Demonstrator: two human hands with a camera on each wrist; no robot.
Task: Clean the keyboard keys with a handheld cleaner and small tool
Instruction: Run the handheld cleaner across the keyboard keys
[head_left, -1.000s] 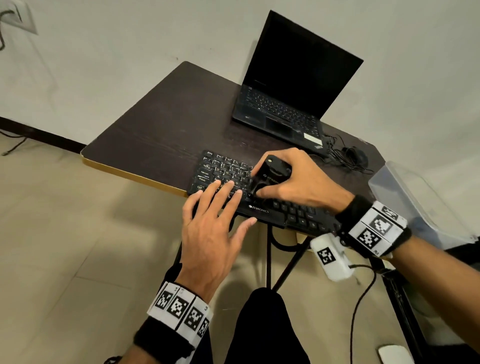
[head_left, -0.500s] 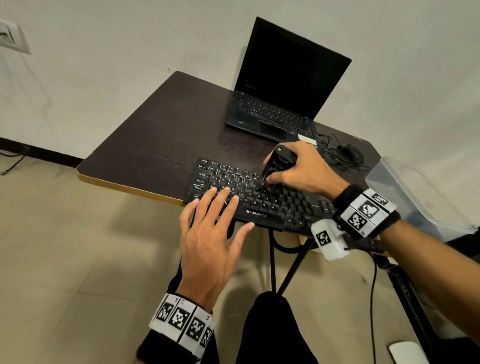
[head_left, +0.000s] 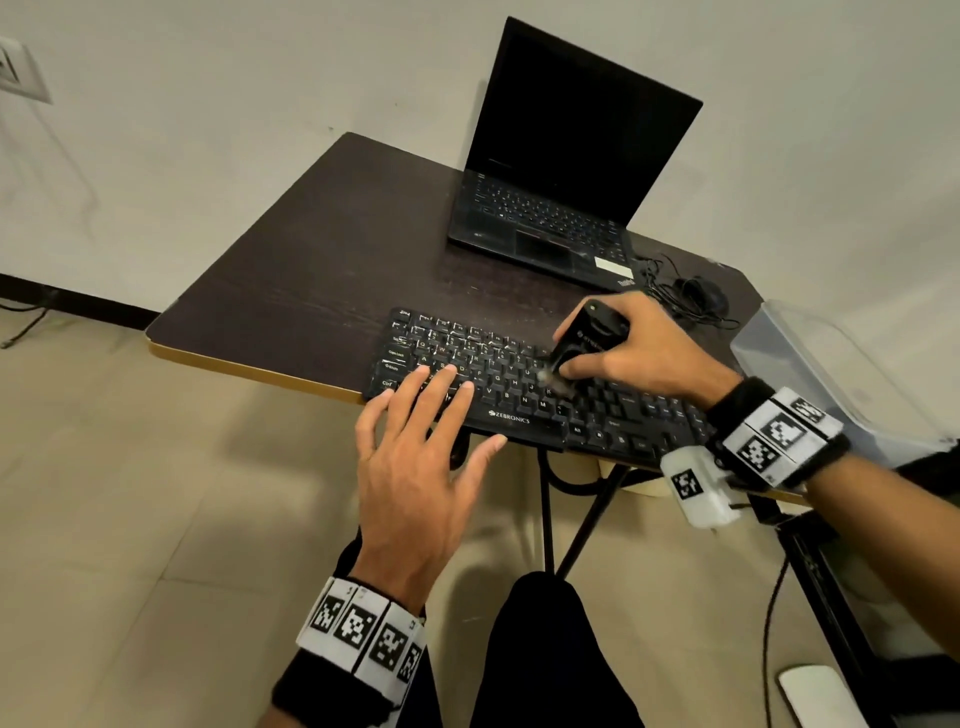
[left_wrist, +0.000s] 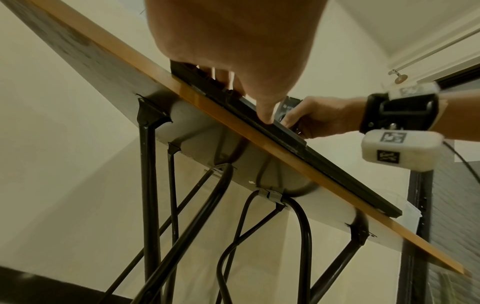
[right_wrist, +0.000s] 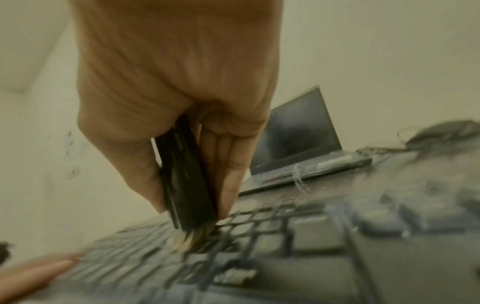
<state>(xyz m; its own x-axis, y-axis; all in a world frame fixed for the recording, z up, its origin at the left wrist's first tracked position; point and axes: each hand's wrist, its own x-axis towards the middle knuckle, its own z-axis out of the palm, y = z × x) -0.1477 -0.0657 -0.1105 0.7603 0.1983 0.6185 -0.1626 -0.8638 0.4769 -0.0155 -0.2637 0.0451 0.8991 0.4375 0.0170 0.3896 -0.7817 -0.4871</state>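
Dark counter (head_left: 291, 260) carries the keyboard (head_left: 524, 384) at its near edge, where the flat left hand (head_left: 415, 467) steadies it while the right hand (head_left: 639, 348) grasps the handheld cleaner (head_left: 587, 338), bristles down on the keys.

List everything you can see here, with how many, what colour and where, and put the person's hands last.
keyboard: one, black, near edge of the table
handheld cleaner: one, black, pale bristles on the keys mid-keyboard
laptop: one, black, open, screen dark, far side of the table
mouse: one, black, wired, right of the laptop
table: one, dark top, pale edge, black metal legs
plastic bin: one, clear, right of the table
wall socket: one, white, far left wall
left hand: fingers straight, tips resting on the keyboard's left keys
right hand: grip around the handheld cleaner
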